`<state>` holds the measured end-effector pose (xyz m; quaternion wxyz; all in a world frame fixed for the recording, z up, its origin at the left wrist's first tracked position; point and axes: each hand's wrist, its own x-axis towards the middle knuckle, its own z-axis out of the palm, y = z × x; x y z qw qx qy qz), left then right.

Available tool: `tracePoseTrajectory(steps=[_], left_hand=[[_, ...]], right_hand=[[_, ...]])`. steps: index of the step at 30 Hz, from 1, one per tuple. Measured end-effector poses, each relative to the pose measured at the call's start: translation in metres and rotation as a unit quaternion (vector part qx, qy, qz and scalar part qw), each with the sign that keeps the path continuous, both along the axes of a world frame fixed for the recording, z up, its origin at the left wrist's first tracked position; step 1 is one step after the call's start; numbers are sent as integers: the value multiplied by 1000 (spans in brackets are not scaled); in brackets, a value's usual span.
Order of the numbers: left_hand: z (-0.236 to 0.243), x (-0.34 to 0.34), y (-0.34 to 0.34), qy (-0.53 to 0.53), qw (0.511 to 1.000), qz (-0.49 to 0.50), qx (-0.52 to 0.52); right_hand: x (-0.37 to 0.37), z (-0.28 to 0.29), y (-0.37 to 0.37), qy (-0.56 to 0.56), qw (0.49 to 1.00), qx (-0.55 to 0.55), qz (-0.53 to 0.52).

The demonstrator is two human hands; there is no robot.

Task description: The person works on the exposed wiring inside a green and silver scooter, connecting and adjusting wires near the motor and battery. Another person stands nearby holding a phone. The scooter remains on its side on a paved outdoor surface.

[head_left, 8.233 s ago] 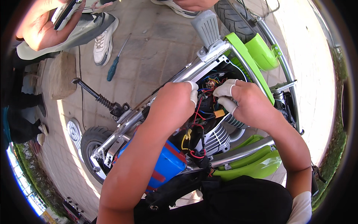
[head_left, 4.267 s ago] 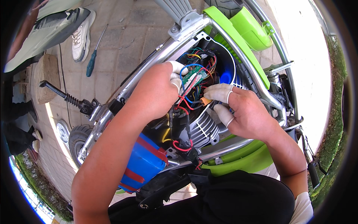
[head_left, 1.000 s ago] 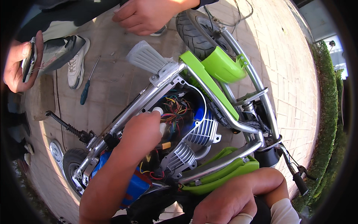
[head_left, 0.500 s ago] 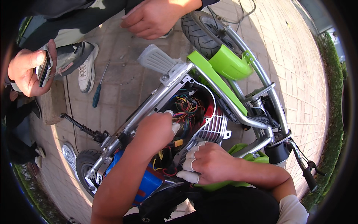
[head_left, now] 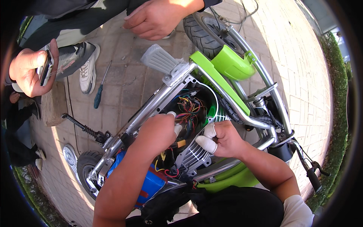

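My left hand [head_left: 158, 130] reaches into the housing of a small two-wheeler lying on its side. Its fingers, with white covers on the tips, are bent among the coloured wires [head_left: 190, 113]; what they pinch is hidden. Above the silver finned cover [head_left: 192, 156] is my right hand [head_left: 224, 139], fingers curled, thumb and forefinger in white covers. I cannot make out anything in it. Below my left hand lie a yellow connector [head_left: 181, 143] and a blue wrapped pack [head_left: 153, 184]. The inner wall of the housing [head_left: 210, 113] shows green.
Another person's hand [head_left: 32, 70] holds a phone [head_left: 46, 68] at left; their other hand [head_left: 162, 19] hangs above the footrest [head_left: 160, 58]. A screwdriver [head_left: 98, 94] lies on the paving. The front wheel [head_left: 204, 34], green fender [head_left: 232, 62] and handlebar grip [head_left: 314, 181] extend around the frame.
My right hand has moved up and slightly right, uncovering more of the finned cover and the green panel. The housing's inner wall has turned from red to green. My left hand stays nearly still.
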<state>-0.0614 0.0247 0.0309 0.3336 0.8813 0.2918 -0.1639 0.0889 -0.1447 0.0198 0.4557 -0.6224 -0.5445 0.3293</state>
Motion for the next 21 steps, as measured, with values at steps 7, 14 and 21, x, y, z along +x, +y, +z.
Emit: tracePoseTrajectory(steps=[7, 14, 21], left_hand=[[0, 0, 0, -3, 1000, 0, -1], [0, 1, 1, 0, 1000, -5, 1], [0, 1, 1, 4, 1000, -4, -2]], right_hand=[[-3, -2, 0, 1, 1000, -5, 1], [-3, -3, 0, -30, 1000, -1, 8], [-3, -2, 0, -46, 999, 1, 15]])
